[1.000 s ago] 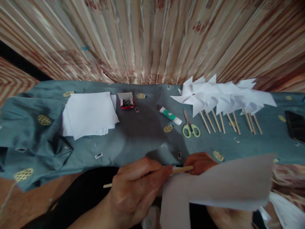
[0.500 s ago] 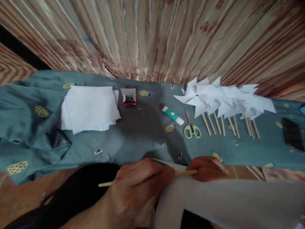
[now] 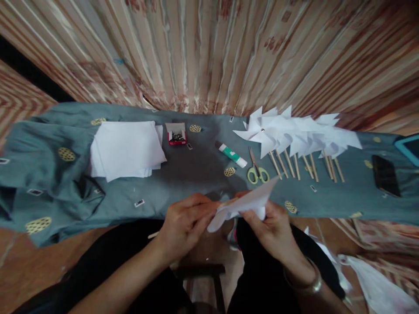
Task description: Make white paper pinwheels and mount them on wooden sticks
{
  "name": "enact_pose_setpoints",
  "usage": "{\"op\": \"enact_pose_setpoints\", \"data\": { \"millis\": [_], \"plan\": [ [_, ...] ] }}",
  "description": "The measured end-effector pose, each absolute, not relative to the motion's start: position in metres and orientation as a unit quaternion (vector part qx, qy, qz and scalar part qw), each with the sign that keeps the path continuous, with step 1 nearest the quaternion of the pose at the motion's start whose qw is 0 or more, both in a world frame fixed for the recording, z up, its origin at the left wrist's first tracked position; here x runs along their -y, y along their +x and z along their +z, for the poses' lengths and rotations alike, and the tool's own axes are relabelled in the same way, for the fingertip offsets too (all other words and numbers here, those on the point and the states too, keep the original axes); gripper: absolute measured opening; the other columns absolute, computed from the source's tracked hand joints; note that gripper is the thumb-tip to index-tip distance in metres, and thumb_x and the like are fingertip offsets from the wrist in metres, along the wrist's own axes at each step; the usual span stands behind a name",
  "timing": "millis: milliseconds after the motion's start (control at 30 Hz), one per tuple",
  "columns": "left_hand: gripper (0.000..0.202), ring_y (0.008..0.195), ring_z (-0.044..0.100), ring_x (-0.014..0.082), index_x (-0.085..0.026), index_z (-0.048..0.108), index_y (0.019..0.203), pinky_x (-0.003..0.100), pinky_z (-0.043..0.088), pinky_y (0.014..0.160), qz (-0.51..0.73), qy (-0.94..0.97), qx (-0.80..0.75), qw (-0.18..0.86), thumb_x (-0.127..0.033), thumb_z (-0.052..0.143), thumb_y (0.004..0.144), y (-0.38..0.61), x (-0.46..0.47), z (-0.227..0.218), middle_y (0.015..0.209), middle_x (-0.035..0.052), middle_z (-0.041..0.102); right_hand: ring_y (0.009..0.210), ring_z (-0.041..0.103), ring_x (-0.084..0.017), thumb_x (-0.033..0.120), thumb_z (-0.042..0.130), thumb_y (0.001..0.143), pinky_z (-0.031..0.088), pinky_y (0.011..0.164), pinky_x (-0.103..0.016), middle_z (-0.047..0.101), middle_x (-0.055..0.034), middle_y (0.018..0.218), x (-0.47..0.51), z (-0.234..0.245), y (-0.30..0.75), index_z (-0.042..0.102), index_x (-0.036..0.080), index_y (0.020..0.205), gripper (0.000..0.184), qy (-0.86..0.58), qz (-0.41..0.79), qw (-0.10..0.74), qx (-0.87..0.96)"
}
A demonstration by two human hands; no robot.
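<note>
Over the near edge of the table, my left hand (image 3: 188, 224) is closed round a thin wooden stick (image 3: 152, 235), whose end pokes out behind the wrist. My right hand (image 3: 273, 226) pinches a white paper pinwheel (image 3: 250, 201) from below, thumb on the near side. The pinwheel is tilted, seen nearly edge-on, with its centre hidden. The stick's far end runs to the back of the paper; whether it is fixed there I cannot tell. Beyond my hands lie green-handled scissors (image 3: 258, 173) and a glue stick (image 3: 232, 155).
A stack of white paper (image 3: 129, 148) lies at left beside a small red box of metal pins (image 3: 176, 135). Finished-looking pinwheels (image 3: 294, 131) overlap in a row at right, near a black phone (image 3: 386, 175). Paper scraps (image 3: 376, 274) lie on the floor.
The pinwheel has come up from my lap to the table's edge and turned nearly edge-on. My right hand now shows below it, and the stick in my left hand has moved with it.
</note>
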State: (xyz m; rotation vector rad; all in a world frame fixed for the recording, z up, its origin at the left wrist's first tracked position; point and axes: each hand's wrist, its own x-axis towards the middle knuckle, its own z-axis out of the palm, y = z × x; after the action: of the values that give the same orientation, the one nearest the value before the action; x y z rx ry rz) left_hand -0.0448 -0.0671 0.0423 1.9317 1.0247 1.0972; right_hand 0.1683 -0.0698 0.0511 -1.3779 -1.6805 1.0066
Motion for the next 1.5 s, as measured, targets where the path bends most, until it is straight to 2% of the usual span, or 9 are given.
{"op": "enact_pose_setpoints", "data": {
  "millis": [100, 200, 267, 600, 733, 833, 1000, 1133, 1500],
  "plan": [
    [0.022, 0.068, 0.066, 0.0148, -0.016, 0.073, 0.077, 0.023, 0.05, 0.061, 0.428, 0.678, -0.443, 0.401, -0.014, 0.053, 0.086, -0.04, 0.064, 0.027, 0.075, 0.0054, 0.069, 0.059, 0.055, -0.012, 0.041, 0.064, 0.085, 0.044, 0.055, -0.023, 0.065, 0.0013, 0.069, 0.057, 0.041, 0.163, 0.067, 0.018, 0.085, 0.023, -0.542, 0.473, 0.36, 0.595],
    [0.027, 0.062, 0.058, 0.0143, -0.017, 0.064, 0.054, 0.022, 0.042, 0.057, 0.441, 0.631, -0.469, 0.432, -0.016, 0.057, 0.08, -0.035, 0.065, 0.016, 0.064, 0.0029, 0.062, 0.057, 0.051, -0.011, 0.05, 0.072, 0.074, 0.042, 0.054, -0.023, 0.062, 0.002, 0.067, 0.046, 0.033, 0.16, 0.064, 0.018, 0.08, 0.034, -0.535, 0.534, 0.365, 0.543],
    [0.03, 0.058, 0.052, 0.0126, -0.018, 0.06, 0.048, 0.022, 0.038, 0.056, 0.45, 0.605, -0.486, 0.442, -0.017, 0.057, 0.078, -0.032, 0.067, 0.014, 0.058, 0.0012, 0.056, 0.055, 0.048, -0.01, 0.054, 0.075, 0.067, 0.041, 0.053, -0.023, 0.059, 0.0031, 0.063, 0.043, 0.032, 0.158, 0.062, 0.018, 0.076, 0.04, -0.532, 0.563, 0.368, 0.515],
    [0.015, 0.061, 0.049, 0.0125, -0.016, 0.068, 0.053, 0.022, 0.035, 0.055, 0.491, 0.472, -0.501, 0.534, -0.023, 0.063, 0.065, -0.024, 0.088, 0.027, 0.064, 0.0023, 0.059, 0.062, 0.055, -0.014, 0.055, 0.078, 0.059, 0.045, 0.062, -0.026, 0.065, 0.0002, 0.071, 0.035, 0.051, 0.158, 0.061, 0.017, 0.08, 0.047, -0.505, 0.604, 0.301, 0.538],
    [0.012, 0.054, 0.045, 0.0091, -0.014, 0.073, 0.062, 0.022, 0.033, 0.053, 0.516, 0.311, -0.502, 0.62, -0.025, 0.073, 0.057, -0.015, 0.111, 0.018, 0.059, 0.0, 0.059, 0.067, 0.058, -0.015, 0.051, 0.071, 0.067, 0.046, 0.065, -0.027, 0.067, -0.0019, 0.074, 0.026, 0.049, 0.16, 0.062, 0.016, 0.078, 0.038, -0.495, 0.572, 0.181, 0.628],
    [0.014, 0.048, 0.04, 0.0068, -0.014, 0.07, 0.057, 0.021, 0.03, 0.05, 0.525, 0.227, -0.506, 0.645, -0.026, 0.076, 0.053, -0.009, 0.128, 0.007, 0.049, -0.0024, 0.055, 0.068, 0.059, -0.015, 0.04, 0.064, 0.075, 0.046, 0.065, -0.026, 0.067, -0.0017, 0.074, 0.019, 0.046, 0.154, 0.062, 0.015, 0.078, 0.025, -0.483, 0.513, 0.063, 0.706],
    [0.013, 0.048, 0.045, 0.0069, -0.014, 0.066, 0.051, 0.02, 0.033, 0.05, 0.543, 0.155, -0.52, 0.641, -0.02, 0.077, 0.048, -0.008, 0.136, -0.011, 0.048, -0.0008, 0.058, 0.067, 0.057, -0.014, 0.023, 0.066, 0.073, 0.043, 0.061, -0.022, 0.065, 0.0007, 0.069, 0.0, 0.049, 0.129, 0.064, 0.014, 0.072, 0.009, -0.449, 0.458, -0.048, 0.766],
    [0.011, 0.048, 0.05, 0.007, -0.014, 0.065, 0.051, 0.019, 0.037, 0.05, 0.547, 0.094, -0.529, 0.642, -0.013, 0.076, 0.048, -0.009, 0.13, -0.019, 0.05, -0.0001, 0.06, 0.067, 0.056, -0.014, 0.019, 0.069, 0.07, 0.037, 0.057, -0.021, 0.067, -0.0001, 0.068, -0.016, 0.053, 0.106, 0.068, 0.014, 0.07, 0.005, -0.419, 0.395, -0.132, 0.807],
    [0.013, 0.042, 0.047, 0.0045, -0.011, 0.062, 0.048, 0.016, 0.033, 0.045, 0.537, 0.019, -0.509, 0.672, -0.008, 0.074, 0.049, -0.007, 0.13, -0.022, 0.045, 0.0006, 0.058, 0.078, 0.063, -0.018, 0.022, 0.067, 0.077, 0.037, 0.06, -0.022, 0.075, -0.0073, 0.093, -0.024, 0.054, 0.085, 0.075, 0.013, 0.096, 0.022, -0.37, 0.276, -0.248, 0.851]
  ]
}}
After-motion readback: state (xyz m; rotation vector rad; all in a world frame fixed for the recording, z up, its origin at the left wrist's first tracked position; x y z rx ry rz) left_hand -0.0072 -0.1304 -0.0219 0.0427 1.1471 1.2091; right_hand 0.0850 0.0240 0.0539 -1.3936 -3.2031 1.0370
